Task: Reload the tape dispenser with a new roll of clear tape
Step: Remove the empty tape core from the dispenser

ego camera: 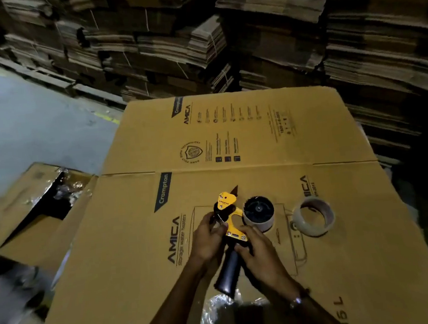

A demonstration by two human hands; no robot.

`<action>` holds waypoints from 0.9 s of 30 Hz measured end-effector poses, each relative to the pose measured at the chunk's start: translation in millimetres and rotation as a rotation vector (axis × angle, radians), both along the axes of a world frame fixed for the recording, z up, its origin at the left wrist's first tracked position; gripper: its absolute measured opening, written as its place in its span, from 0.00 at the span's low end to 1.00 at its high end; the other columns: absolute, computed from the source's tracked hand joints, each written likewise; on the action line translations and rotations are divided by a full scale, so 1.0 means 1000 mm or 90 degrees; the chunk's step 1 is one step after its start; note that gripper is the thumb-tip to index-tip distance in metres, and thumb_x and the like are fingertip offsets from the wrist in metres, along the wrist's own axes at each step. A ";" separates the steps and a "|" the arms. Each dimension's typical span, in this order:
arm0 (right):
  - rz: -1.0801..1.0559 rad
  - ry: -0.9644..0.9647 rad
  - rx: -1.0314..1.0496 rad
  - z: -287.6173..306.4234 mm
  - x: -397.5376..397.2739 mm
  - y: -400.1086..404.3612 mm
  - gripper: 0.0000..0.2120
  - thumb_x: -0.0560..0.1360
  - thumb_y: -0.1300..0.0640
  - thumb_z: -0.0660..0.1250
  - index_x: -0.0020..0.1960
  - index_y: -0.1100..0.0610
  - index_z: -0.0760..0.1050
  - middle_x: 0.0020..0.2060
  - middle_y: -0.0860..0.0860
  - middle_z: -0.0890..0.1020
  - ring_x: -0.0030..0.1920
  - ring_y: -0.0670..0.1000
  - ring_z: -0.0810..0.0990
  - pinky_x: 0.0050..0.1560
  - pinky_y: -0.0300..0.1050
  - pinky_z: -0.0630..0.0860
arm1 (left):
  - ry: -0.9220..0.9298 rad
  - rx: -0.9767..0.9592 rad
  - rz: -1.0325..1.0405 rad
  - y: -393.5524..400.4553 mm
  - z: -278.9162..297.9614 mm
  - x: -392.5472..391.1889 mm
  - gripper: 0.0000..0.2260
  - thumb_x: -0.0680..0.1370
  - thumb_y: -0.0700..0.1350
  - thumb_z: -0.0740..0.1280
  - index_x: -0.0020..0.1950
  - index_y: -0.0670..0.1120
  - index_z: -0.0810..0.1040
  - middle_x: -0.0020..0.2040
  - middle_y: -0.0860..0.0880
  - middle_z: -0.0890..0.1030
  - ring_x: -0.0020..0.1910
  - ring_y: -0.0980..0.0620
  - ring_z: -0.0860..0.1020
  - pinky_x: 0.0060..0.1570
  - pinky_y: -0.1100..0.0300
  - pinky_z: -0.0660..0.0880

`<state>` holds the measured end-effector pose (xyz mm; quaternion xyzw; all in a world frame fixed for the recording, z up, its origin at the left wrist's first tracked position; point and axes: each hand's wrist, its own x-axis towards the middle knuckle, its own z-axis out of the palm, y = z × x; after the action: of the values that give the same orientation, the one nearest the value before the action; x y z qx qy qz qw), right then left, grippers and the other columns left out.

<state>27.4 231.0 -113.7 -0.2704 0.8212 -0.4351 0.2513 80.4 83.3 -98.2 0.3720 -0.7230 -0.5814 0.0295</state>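
A yellow tape dispenser [230,213] with a black handle lies on a flattened cardboard box [231,139]. Its black hub [258,211] carries a thin pale ring, maybe a used core. My left hand [208,238] pinches the dispenser's front part near the blade end. My right hand [258,251] grips the frame where it meets the handle. A roll of clear tape [313,216] lies flat on the cardboard to the right of the dispenser, untouched.
Tall stacks of bundled flat cartons [221,30] wall off the back and right. An open box with crumpled plastic [61,189] sits at the left beside grey concrete floor [21,123]. More clear plastic [216,310] lies near my forearms.
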 end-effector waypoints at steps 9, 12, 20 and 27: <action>0.005 -0.136 -0.025 0.002 0.067 -0.008 0.26 0.79 0.63 0.63 0.76 0.50 0.66 0.65 0.47 0.75 0.54 0.29 0.77 0.59 0.34 0.76 | -0.100 -0.061 -0.045 -0.002 -0.005 0.026 0.16 0.78 0.52 0.66 0.63 0.48 0.78 0.57 0.47 0.83 0.55 0.47 0.81 0.58 0.50 0.78; 0.018 -0.152 -0.038 0.004 0.092 -0.013 0.26 0.76 0.59 0.63 0.72 0.45 0.66 0.62 0.48 0.77 0.54 0.33 0.79 0.60 0.39 0.76 | -0.125 -0.154 -0.126 -0.006 -0.006 0.038 0.18 0.79 0.53 0.64 0.66 0.48 0.77 0.60 0.46 0.83 0.57 0.45 0.81 0.56 0.52 0.77; -0.024 -0.146 -0.047 0.028 0.126 -0.008 0.18 0.79 0.55 0.63 0.68 0.49 0.74 0.58 0.45 0.82 0.52 0.38 0.82 0.52 0.36 0.78 | -0.121 -0.278 -0.238 -0.018 -0.020 0.074 0.20 0.81 0.55 0.62 0.70 0.48 0.73 0.62 0.45 0.81 0.60 0.43 0.78 0.56 0.49 0.77; -0.175 0.199 0.127 0.038 0.110 0.024 0.18 0.75 0.53 0.72 0.64 0.53 0.76 0.60 0.49 0.78 0.58 0.48 0.76 0.55 0.37 0.74 | -0.048 -0.245 -0.280 -0.020 -0.026 0.112 0.37 0.74 0.72 0.57 0.79 0.56 0.57 0.76 0.52 0.70 0.70 0.47 0.72 0.64 0.44 0.73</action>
<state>137.7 254.5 -75.3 -0.1941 0.9182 -0.3347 0.0850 192.5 63.4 -123.8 0.2152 -0.8838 -0.4119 -0.0546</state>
